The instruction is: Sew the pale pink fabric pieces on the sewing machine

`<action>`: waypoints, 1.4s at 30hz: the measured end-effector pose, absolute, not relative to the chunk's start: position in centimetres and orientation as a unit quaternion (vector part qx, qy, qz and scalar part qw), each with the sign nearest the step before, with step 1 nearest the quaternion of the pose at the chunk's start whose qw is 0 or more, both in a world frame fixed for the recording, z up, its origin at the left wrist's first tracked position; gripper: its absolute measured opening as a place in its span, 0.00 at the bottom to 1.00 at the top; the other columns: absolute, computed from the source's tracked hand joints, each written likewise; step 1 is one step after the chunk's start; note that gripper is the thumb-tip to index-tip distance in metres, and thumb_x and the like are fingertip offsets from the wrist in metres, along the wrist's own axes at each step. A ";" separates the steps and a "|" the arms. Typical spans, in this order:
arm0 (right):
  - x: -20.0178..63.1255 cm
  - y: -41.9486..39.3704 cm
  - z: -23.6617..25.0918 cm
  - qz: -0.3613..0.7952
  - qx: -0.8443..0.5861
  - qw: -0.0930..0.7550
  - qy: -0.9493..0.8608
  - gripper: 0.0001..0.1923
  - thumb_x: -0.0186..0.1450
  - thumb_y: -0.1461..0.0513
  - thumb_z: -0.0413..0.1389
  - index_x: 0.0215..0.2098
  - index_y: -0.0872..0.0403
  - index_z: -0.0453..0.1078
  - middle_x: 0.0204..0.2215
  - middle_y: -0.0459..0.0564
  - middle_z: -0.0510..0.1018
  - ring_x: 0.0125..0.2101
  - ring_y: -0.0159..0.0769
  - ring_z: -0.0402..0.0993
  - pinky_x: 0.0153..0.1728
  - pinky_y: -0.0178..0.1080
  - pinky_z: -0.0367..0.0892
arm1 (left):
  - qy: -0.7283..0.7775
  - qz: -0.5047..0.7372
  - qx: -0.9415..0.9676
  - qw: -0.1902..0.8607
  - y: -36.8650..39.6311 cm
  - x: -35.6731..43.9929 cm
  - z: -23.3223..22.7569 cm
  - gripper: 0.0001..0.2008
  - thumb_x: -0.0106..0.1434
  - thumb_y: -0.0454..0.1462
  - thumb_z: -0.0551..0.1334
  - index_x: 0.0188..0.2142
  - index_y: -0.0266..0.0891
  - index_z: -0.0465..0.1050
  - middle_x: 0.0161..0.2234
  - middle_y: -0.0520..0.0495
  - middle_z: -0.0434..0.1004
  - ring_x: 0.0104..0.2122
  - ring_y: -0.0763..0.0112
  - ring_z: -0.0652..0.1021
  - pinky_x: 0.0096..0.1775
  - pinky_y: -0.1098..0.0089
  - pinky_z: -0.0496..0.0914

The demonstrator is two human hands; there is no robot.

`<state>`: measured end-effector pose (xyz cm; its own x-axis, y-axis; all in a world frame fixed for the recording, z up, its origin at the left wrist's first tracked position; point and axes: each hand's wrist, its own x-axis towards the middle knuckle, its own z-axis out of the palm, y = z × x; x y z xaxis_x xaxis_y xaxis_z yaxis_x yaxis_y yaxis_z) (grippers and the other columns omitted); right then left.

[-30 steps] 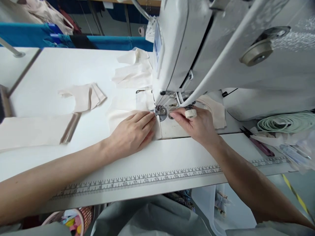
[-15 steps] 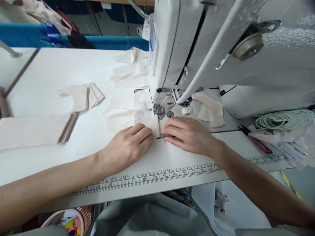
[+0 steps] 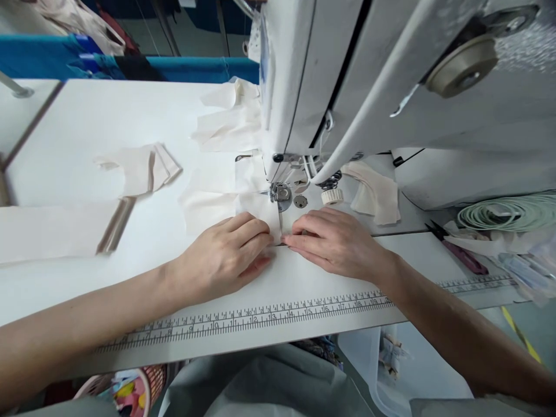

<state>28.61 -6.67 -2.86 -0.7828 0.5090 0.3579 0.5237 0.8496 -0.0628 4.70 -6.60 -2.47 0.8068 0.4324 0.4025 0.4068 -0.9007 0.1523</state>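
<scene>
A white sewing machine [image 3: 347,87] fills the upper right, its presser foot [image 3: 281,196] resting near a pale cream fabric piece [image 3: 217,200] laid flat on the white table [image 3: 108,116]. My left hand [image 3: 226,255] lies palm down on the near edge of that fabric, fingers together. Close beside it, my right hand [image 3: 334,240] presses flat on the machine bed just in front of the presser foot, its fingertips touching the fabric's right edge. The two hands almost meet below the needle.
Cut cream pieces [image 3: 143,168] lie left of the machine, more [image 3: 234,121] behind it and a folded stack [image 3: 373,194] to its right. A long panel [image 3: 56,229] lies far left. Scissors [image 3: 460,252] and coiled green tape [image 3: 508,214] sit at right. A printed ruler [image 3: 269,315] runs along the front edge.
Both hands drew back from the presser foot toward me along the fabric, then moved closer together at its near edge. The view tilted slightly.
</scene>
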 end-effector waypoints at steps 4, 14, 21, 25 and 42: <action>28.8 -6.6 -2.9 -0.015 -0.270 0.187 -0.944 0.11 0.71 0.65 0.50 0.36 0.55 0.74 0.31 0.47 0.76 0.31 0.30 0.69 0.33 0.35 0.62 | 0.207 0.219 0.953 0.011 -6.6 4.6 -2.7 0.05 0.67 0.29 0.58 0.41 0.30 0.72 0.39 0.41 0.76 0.39 0.63 0.75 0.38 0.65 0.75; 28.9 -7.2 -2.8 -0.004 -0.268 0.178 -0.947 0.11 0.72 0.64 0.49 0.38 0.54 0.74 0.31 0.46 0.75 0.29 0.29 0.65 0.34 0.36 0.61 | 0.200 0.234 0.951 -0.001 -6.5 4.3 -2.8 0.06 0.67 0.28 0.57 0.41 0.29 0.73 0.40 0.40 0.77 0.39 0.62 0.76 0.37 0.65 0.75; 29.0 -7.3 -2.6 -0.016 -0.264 0.168 -0.950 0.11 0.72 0.64 0.48 0.39 0.55 0.74 0.31 0.47 0.75 0.29 0.29 0.64 0.34 0.36 0.61 | 0.198 0.221 0.955 0.000 -6.5 4.2 -2.6 0.07 0.67 0.27 0.57 0.43 0.28 0.72 0.42 0.40 0.77 0.40 0.62 0.75 0.38 0.65 0.76; 29.1 -7.2 -2.5 -0.016 -0.244 0.175 -0.954 0.11 0.71 0.65 0.49 0.39 0.56 0.74 0.31 0.47 0.75 0.31 0.31 0.67 0.35 0.37 0.62 | 0.201 0.200 0.959 -0.004 -6.6 4.0 -2.7 0.08 0.67 0.26 0.57 0.44 0.27 0.72 0.43 0.39 0.76 0.41 0.61 0.74 0.38 0.64 0.76; 29.2 -7.4 -2.8 -0.036 -0.241 0.154 -0.958 0.11 0.71 0.65 0.49 0.47 0.57 0.72 0.33 0.49 0.76 0.34 0.32 0.70 0.36 0.39 0.63 | 0.239 0.277 0.926 0.092 -6.3 4.6 -3.0 0.04 0.67 0.29 0.58 0.40 0.31 0.70 0.38 0.41 0.77 0.38 0.66 0.76 0.39 0.67 0.75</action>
